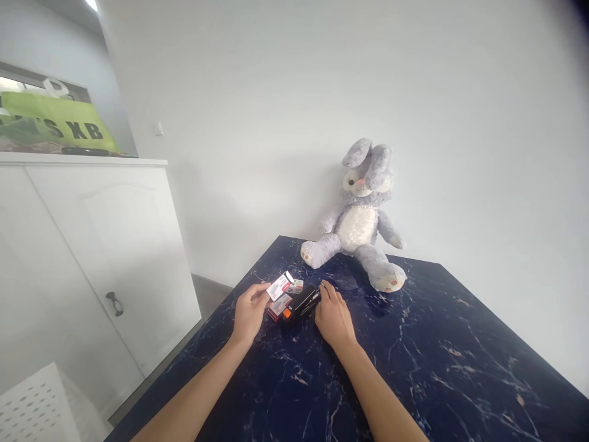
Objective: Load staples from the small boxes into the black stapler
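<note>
The left hand (248, 314) grasps a white box (280, 286) between thumb and fingers, near its lower end, tilted above the surface (432, 368). The right hand (334, 314) is curled at the black box (304, 301), fingertips at its right edge; whether they grip or merely rest there cannot be told. The black box lies between the 2 hands, an orange patch (287, 313) at its end nearer the left hand. Just past the left fingertips are 2 more small boxes, a lower box (281, 303) and a far box (297, 286). Good handling here likely means a light pinch, since thin card could crease, with the right hand steadying the black box and the left wrist clear of the pile.
</note>
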A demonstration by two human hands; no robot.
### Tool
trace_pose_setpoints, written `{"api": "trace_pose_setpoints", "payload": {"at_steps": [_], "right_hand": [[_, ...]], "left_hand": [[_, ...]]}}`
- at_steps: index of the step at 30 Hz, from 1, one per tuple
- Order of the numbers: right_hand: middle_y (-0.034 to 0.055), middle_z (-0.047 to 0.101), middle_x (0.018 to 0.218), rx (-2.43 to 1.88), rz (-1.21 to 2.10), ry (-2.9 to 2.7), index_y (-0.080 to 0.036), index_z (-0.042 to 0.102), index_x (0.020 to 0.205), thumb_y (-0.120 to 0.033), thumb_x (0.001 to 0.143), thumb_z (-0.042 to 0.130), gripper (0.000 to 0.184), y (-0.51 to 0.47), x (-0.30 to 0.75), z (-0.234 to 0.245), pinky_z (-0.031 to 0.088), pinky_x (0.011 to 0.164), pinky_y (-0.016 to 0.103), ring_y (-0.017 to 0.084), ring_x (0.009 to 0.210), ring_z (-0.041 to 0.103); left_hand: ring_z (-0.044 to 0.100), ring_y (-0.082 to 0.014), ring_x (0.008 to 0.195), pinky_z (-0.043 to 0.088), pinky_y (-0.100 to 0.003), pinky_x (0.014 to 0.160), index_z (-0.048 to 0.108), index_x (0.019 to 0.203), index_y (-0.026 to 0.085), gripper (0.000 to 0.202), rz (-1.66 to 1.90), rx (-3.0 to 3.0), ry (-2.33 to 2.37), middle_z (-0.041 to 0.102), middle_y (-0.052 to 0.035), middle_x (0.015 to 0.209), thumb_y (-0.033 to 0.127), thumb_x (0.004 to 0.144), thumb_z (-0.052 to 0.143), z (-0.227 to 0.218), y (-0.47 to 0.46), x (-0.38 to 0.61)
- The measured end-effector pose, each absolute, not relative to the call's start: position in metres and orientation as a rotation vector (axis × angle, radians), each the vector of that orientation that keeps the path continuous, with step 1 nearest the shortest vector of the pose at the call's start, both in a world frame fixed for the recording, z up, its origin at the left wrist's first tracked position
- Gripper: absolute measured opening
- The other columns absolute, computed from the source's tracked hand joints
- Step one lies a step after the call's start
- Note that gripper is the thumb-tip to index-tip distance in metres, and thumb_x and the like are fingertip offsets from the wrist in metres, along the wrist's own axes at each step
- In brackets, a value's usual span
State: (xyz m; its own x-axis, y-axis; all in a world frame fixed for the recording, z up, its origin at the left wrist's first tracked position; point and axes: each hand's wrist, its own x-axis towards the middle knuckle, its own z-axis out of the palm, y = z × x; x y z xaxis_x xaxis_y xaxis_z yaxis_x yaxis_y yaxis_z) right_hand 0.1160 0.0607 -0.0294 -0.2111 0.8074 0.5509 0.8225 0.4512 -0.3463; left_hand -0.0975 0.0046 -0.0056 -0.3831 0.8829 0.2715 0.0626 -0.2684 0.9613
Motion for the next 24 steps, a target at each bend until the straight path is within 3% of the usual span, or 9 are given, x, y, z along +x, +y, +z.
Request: {"api": "trace_pose_setpoints", "payload": {"at_steps": [5, 8, 14, 19, 22, 24], "right_hand": [[0.0133, 0.050, 0.143, -1.262, 0.105, -1.915, -0.011, 0.056, 0.133, -0.010, 0.086, 0.042, 0.049, 0.063, 0.116, -0.028, 0.040, 0.110, 0.037, 0.026, 0.128, 0.050], [0.0132, 0.054, 0.139, -1.252, 0.195, -1.779, -0.012, 0.060, 0.128, -0.017, 0.090, 0.041, 0.043, 0.067, 0.121, -0.027, 0.047, 0.103, 0.034, 0.023, 0.120, 0.058], [0.0096, 0.076, 0.094, -1.362, 0.435, -1.460, -0.016, 0.073, 0.100, -0.037, 0.086, 0.052, 0.033, 0.080, 0.143, -0.029, 0.054, 0.082, 0.035, 0.024, 0.086, 0.072], [0.0064, 0.076, 0.081, -1.368, 0.608, -1.347, -0.020, 0.075, 0.086, -0.047, 0.077, 0.063, 0.031, 0.084, 0.150, -0.034, 0.053, 0.072, 0.034, 0.026, 0.077, 0.072], [0.0057, 0.076, 0.077, -1.314, 0.691, -1.307, -0.019, 0.072, 0.083, -0.047, 0.073, 0.068, 0.031, 0.083, 0.148, -0.034, 0.052, 0.069, 0.033, 0.025, 0.072, 0.072], [0.0066, 0.076, 0.079, -1.263, 0.737, -1.268, -0.017, 0.070, 0.089, -0.047, 0.073, 0.067, 0.034, 0.082, 0.144, -0.030, 0.054, 0.069, 0.032, 0.023, 0.070, 0.072]], "left_hand": [[0.069, -0.0273, 0.103, 0.061, -0.031, 0.073, 0.074, 0.099, 0.020, 0.028, 1.708, 1.228, 1.363, 0.072, -0.0091, 0.116, 0.043, 0.083, 0.068, -0.004, 0.004, -0.096], [0.070, -0.0276, 0.101, 0.061, -0.031, 0.070, 0.074, 0.097, 0.020, 0.025, 1.700, 1.245, 1.371, 0.073, -0.0093, 0.113, 0.040, 0.083, 0.068, -0.003, 0.003, -0.095], [0.066, -0.0271, 0.109, 0.063, -0.028, 0.068, 0.071, 0.117, 0.024, 0.036, 1.702, 1.251, 1.354, 0.066, -0.0085, 0.125, 0.043, 0.088, 0.061, -0.002, 0.001, -0.093], [0.064, -0.0260, 0.111, 0.063, -0.030, 0.076, 0.073, 0.113, 0.024, 0.035, 1.712, 1.297, 1.296, 0.063, -0.0074, 0.124, 0.045, 0.089, 0.059, -0.005, 0.001, -0.090], [0.067, -0.0244, 0.104, 0.061, -0.028, 0.074, 0.073, 0.113, 0.024, 0.033, 1.700, 1.324, 1.309, 0.064, -0.0074, 0.126, 0.042, 0.089, 0.059, -0.004, 0.000, -0.087], [0.069, -0.0195, 0.086, 0.059, -0.025, 0.067, 0.074, 0.112, 0.024, 0.031, 1.676, 1.367, 1.315, 0.066, -0.0071, 0.121, 0.038, 0.089, 0.058, -0.002, -0.002, -0.086]]}}
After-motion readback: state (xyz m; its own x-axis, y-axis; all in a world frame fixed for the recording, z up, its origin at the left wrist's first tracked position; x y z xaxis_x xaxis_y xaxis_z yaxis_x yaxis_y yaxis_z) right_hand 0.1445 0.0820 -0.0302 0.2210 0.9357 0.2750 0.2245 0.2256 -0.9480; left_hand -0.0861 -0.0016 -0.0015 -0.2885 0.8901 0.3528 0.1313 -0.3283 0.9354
